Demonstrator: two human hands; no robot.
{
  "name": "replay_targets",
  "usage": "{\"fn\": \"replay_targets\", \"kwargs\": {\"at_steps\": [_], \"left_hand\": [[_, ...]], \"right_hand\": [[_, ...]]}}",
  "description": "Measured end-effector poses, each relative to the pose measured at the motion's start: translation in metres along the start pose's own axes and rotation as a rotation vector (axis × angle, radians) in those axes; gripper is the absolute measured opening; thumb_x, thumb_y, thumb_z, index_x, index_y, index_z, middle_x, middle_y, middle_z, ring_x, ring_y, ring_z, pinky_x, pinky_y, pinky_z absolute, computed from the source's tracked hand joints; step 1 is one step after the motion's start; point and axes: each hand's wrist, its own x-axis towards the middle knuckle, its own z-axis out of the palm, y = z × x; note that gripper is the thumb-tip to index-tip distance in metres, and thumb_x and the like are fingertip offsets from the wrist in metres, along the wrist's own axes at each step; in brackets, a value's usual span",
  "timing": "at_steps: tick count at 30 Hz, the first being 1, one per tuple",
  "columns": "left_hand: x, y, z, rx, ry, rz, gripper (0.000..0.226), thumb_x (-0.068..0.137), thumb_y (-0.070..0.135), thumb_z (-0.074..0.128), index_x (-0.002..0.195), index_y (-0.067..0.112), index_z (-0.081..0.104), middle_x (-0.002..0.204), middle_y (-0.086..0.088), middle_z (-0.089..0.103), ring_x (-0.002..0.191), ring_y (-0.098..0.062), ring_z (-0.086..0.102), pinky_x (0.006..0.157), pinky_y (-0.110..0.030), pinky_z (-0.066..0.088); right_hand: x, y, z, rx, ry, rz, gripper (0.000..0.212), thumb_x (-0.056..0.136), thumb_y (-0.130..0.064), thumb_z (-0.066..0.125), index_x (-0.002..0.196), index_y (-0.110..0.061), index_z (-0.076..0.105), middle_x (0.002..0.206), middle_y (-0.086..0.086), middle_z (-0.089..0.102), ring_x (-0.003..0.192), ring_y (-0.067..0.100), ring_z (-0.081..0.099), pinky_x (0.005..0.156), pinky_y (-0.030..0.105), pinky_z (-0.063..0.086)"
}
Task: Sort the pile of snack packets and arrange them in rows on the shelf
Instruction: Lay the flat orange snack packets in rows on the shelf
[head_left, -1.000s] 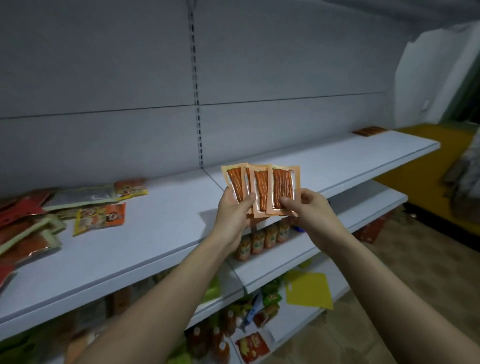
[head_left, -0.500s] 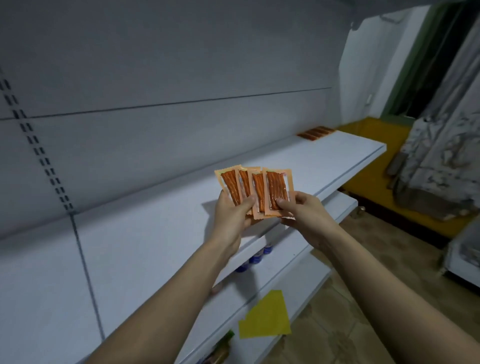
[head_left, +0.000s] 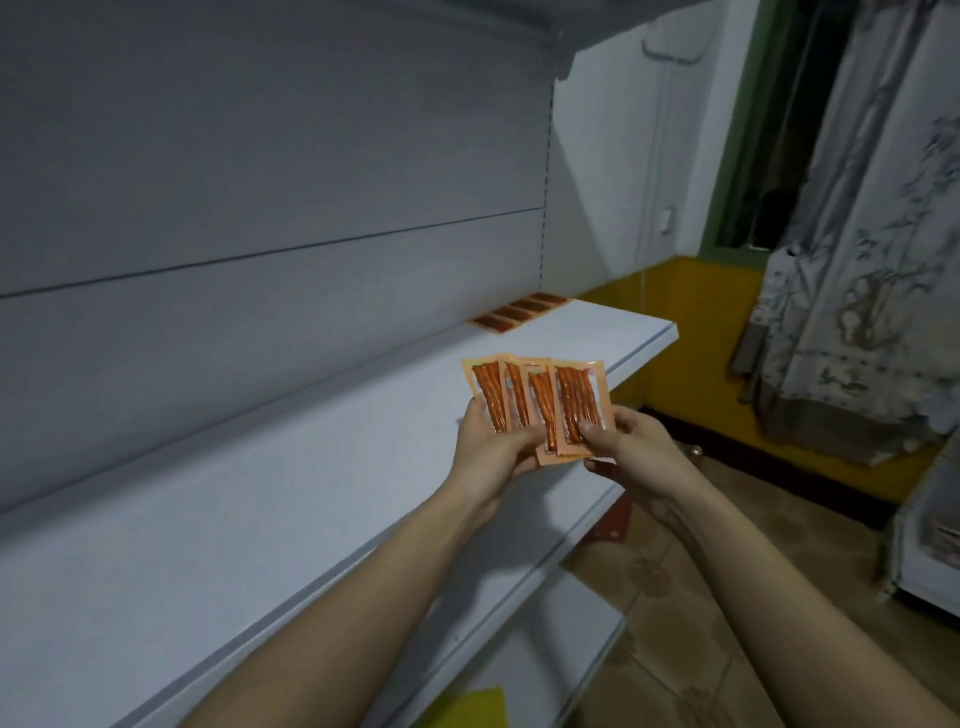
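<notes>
You hold a fan of orange snack packets (head_left: 540, 410) in both hands above the white shelf (head_left: 260, 519).

Your left hand (head_left: 491, 452) grips the fan's left side, thumb pressed on the front; your right hand (head_left: 631, 449) pinches the rightmost packet by its lower edge. Beyond your hands, at the shelf's far end, lies a row of matching packets (head_left: 519, 313), too small to make out clearly. The overlapping packets hide one another's edges.
</notes>
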Motion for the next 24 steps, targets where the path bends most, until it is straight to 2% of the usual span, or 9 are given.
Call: {"fn": "replay_targets", "kwargs": {"at_steps": [4, 9, 11, 14, 17, 20, 22, 24], "left_hand": [[0.049, -0.017, 0.077, 0.065, -0.037, -0.022, 0.052, 0.083, -0.011, 0.07, 0.128, 0.011, 0.055, 0.116, -0.011, 0.073, 0.105, -0.026, 0.072, 0.088, -0.052, 0.059], [0.1, -0.023, 0.132, 0.024, 0.022, -0.034, 0.045, 0.087, -0.007, 0.068, 0.127, 0.011, 0.057, 0.113, -0.011, 0.074, 0.1, -0.028, 0.074, 0.083, -0.049, 0.061], [0.121, -0.025, 0.139, 0.016, 0.058, -0.042, 0.045, 0.087, -0.004, 0.07, 0.128, 0.01, 0.056, 0.113, -0.012, 0.074, 0.1, -0.029, 0.074, 0.083, -0.048, 0.061], [0.162, -0.027, 0.148, 0.005, 0.114, -0.016, 0.045, 0.087, -0.003, 0.071, 0.128, 0.01, 0.055, 0.115, -0.014, 0.073, 0.101, -0.03, 0.073, 0.082, -0.047, 0.061], [0.197, -0.032, 0.154, -0.005, 0.176, 0.017, 0.049, 0.086, -0.003, 0.072, 0.13, 0.01, 0.053, 0.117, -0.014, 0.071, 0.101, -0.029, 0.073, 0.081, -0.046, 0.061], [0.238, -0.047, 0.165, -0.048, 0.285, 0.028, 0.046, 0.086, -0.007, 0.069, 0.127, 0.009, 0.053, 0.115, -0.014, 0.072, 0.097, -0.027, 0.074, 0.072, -0.041, 0.062], [0.267, -0.058, 0.173, -0.072, 0.37, 0.051, 0.046, 0.084, -0.009, 0.069, 0.124, 0.008, 0.054, 0.114, -0.017, 0.071, 0.1, -0.029, 0.073, 0.077, -0.049, 0.062], [0.295, -0.065, 0.18, -0.131, 0.428, 0.051, 0.046, 0.082, -0.008, 0.069, 0.121, 0.012, 0.054, 0.112, -0.015, 0.071, 0.102, -0.032, 0.072, 0.082, -0.056, 0.06]], "right_hand": [[0.047, -0.011, -0.086, -0.071, 0.001, -0.001, 0.008, 0.097, -0.013, 0.062, 0.103, -0.015, 0.067, 0.093, 0.003, 0.076, 0.082, 0.013, 0.071, 0.069, 0.027, 0.052], [0.116, -0.017, -0.136, -0.061, -0.06, 0.035, 0.011, 0.097, -0.012, 0.062, 0.106, -0.01, 0.068, 0.1, 0.01, 0.075, 0.09, 0.021, 0.07, 0.084, 0.039, 0.056], [0.144, -0.013, -0.142, -0.039, -0.103, 0.06, 0.013, 0.097, -0.014, 0.063, 0.108, -0.009, 0.068, 0.1, 0.009, 0.075, 0.09, 0.02, 0.072, 0.076, 0.032, 0.058], [0.187, -0.012, -0.15, -0.015, -0.177, 0.068, 0.015, 0.096, -0.015, 0.063, 0.109, -0.009, 0.068, 0.089, 0.003, 0.076, 0.078, 0.012, 0.071, 0.064, 0.023, 0.053], [0.227, -0.014, -0.157, -0.014, -0.199, 0.074, 0.012, 0.096, -0.017, 0.063, 0.108, -0.015, 0.068, 0.094, 0.001, 0.076, 0.089, 0.014, 0.072, 0.069, 0.024, 0.056], [0.273, -0.006, -0.171, -0.117, -0.176, 0.072, 0.02, 0.097, -0.02, 0.062, 0.116, -0.012, 0.064, 0.105, 0.003, 0.073, 0.098, 0.016, 0.069, 0.076, 0.026, 0.056], [0.305, -0.004, -0.184, -0.189, -0.133, 0.054, 0.025, 0.098, -0.017, 0.061, 0.121, -0.009, 0.06, 0.105, 0.003, 0.07, 0.093, 0.014, 0.069, 0.07, 0.023, 0.057], [0.339, -0.007, -0.199, -0.238, -0.09, 0.033, 0.027, 0.097, -0.012, 0.061, 0.123, -0.008, 0.055, 0.103, 0.0, 0.066, 0.084, 0.01, 0.066, 0.054, 0.016, 0.053]]}}
